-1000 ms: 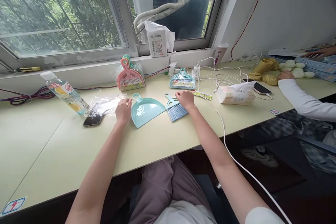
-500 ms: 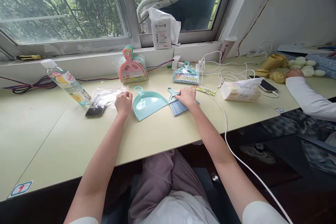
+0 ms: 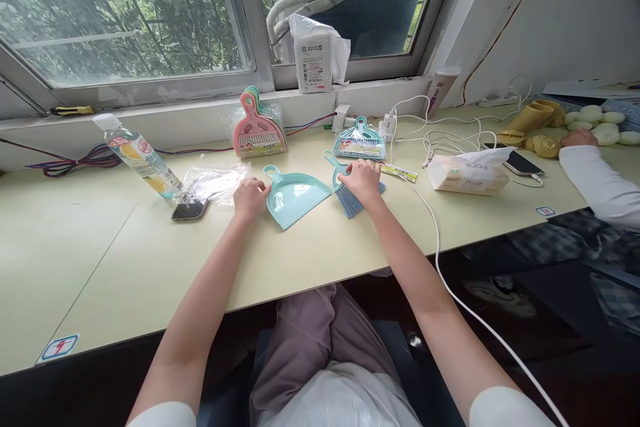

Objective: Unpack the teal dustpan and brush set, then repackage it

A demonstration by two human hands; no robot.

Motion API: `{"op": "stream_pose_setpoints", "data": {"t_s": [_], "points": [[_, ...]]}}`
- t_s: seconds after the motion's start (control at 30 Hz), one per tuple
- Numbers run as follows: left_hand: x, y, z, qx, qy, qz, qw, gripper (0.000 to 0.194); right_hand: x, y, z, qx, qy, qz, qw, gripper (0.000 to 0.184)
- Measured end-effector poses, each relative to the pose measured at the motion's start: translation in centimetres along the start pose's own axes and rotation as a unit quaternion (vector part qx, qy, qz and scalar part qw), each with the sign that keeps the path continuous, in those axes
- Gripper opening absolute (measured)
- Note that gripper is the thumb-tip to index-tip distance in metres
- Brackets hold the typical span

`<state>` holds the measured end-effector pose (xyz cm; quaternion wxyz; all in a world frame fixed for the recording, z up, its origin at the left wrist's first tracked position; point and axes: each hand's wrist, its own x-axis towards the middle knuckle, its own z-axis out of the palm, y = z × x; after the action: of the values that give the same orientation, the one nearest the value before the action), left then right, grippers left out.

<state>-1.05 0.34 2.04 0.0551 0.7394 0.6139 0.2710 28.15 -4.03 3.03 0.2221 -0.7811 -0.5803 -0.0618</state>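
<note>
right hand (image 3: 363, 181) fingers press the small brush (image 3: 345, 188); left hand (image 3: 250, 197), fingers curled, touches the dustpan (image 3: 295, 194).

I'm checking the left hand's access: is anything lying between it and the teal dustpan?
Nothing visible. The left hand rests at the left edge of the teal dustpan; the phone and plastic wrapper lie on its far side.

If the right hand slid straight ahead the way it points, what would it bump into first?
Probably the packaged teal brush set just beyond the right hand, which rests on the small brush; depth is hard to judge.
</note>
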Motion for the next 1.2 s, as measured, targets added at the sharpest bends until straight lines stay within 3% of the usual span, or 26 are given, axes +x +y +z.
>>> {"op": "stream_pose_setpoints", "data": {"t_s": [0.2, 0.33, 0.4, 0.57, 0.6, 0.7, 0.8, 1.03, 1.2], "points": [[-1.4, 2.2, 1.1, -0.05, -0.029, 0.137, 0.989, 0.034, -1.9, -2.6, 0.0, 0.053, -0.004, -0.076, 0.996, 0.019], [-2.7, 4.1, 1.8, -0.056, -0.077, 0.287, 0.953, 0.033, -3.0, -3.7, 0.7, 0.052, -0.036, -0.145, 0.987, 0.019], [-3.1, 4.6, 1.8, -0.037, -0.073, 0.327, 0.942, 0.03, -3.2, -4.0, 1.1, 0.047, -0.043, -0.173, 0.983, 0.019], [-2.5, 3.6, 1.6, 0.028, 0.013, 0.283, 0.959, 0.019, -3.4, -4.2, 1.4, 0.062, -0.049, -0.231, 0.97, 0.019], [-2.3, 3.2, 1.7, 0.028, 0.018, 0.272, 0.962, 0.024, -3.4, -4.2, 1.4, 0.069, -0.051, -0.235, 0.968, 0.019], [-1.8, 2.1, 2.1, -0.002, -0.008, 0.271, 0.962, 0.048, -3.4, -4.2, 1.4, 0.095, -0.056, -0.241, 0.964, 0.018], [-1.6, 1.8, 2.2, -0.003, -0.035, 0.308, 0.951, 0.042, -3.3, -4.2, 1.4, 0.128, -0.065, -0.249, 0.958, 0.016], [-2.2, 2.7, 1.8, 0.06, 0.0, 0.415, 0.908, 0.039, -2.9, -4.1, 2.0, 0.188, -0.083, -0.227, 0.952, 0.017], [-2.2, 1.9, 2.2, 0.05, -0.024, 0.414, 0.908, 0.04, -2.7, -3.9, 2.1, 0.196, -0.083, -0.236, 0.948, 0.014]]}}
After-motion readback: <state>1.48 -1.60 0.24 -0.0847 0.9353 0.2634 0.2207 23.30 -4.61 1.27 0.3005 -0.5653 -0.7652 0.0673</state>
